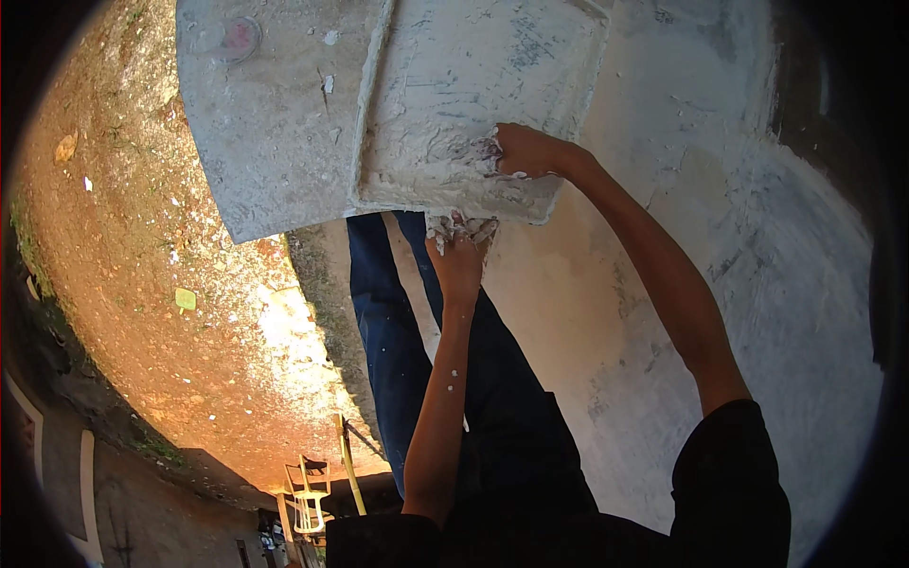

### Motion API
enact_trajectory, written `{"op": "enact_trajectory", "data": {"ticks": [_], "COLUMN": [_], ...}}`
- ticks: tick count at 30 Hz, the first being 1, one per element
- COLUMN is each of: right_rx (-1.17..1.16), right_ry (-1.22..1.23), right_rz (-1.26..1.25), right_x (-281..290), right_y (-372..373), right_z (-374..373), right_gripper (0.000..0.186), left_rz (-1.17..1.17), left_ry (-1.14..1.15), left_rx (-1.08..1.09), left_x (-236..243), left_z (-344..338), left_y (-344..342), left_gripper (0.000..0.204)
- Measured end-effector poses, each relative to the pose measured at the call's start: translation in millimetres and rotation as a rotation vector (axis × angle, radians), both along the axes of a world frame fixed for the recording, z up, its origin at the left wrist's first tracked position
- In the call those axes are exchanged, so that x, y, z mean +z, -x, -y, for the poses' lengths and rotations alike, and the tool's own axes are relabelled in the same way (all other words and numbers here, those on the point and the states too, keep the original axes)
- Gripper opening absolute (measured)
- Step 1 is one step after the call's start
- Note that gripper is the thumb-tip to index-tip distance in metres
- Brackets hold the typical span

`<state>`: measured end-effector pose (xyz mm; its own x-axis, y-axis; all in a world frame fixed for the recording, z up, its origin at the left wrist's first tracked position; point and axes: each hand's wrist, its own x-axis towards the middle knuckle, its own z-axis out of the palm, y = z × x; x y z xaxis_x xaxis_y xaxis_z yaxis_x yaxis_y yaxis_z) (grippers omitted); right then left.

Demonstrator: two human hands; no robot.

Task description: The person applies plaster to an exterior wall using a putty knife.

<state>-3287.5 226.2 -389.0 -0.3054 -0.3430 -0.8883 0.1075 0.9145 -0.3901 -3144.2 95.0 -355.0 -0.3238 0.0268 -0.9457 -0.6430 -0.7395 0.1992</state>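
A shallow rectangular tray or mould [454, 76] with a raised rim lies in front of me, coated with pale wet plaster [445, 151]. My right hand [526, 152] is in the near right part of it, its curled fingers pressed into the plaster and smeared white. At the tray's near edge, my left hand [459, 248] has its bent fingers against the rim, also caked with white paste. The undersides of both hands' fingers are partly hidden.
The tray rests on a grey slab [275, 123] bearing a round clear container [240, 38] with something pink. Pale, stained floor [701, 284] lies to the right. Sunlit brown earth [133, 237] spreads left, with a wooden chair-like frame [308, 497] at lower left. My dark-trousered legs extend below the tray.
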Motion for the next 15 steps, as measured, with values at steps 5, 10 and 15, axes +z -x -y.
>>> {"op": "enact_trajectory", "data": {"ticks": [5,10,15], "right_rx": [0.142,0.149,0.163], "right_ry": [0.046,0.021,0.043], "right_rz": [0.021,0.212,0.283], "right_x": [-5.4,-19.6,-26.8], "right_y": [17.9,32.6,33.9], "right_z": [11.2,10.1,9.6], "right_gripper": [0.023,0.022,0.022], "left_rz": [-0.044,-0.051,-0.46], "left_ry": [0.241,0.189,0.767], "left_rx": [-0.328,-0.161,-0.772], "left_x": [8.0,15.6,-31.8], "left_z": [1.2,0.0,0.9], "left_y": [5.2,11.5,-33.0], "left_gripper": [0.035,0.031,0.032]}}
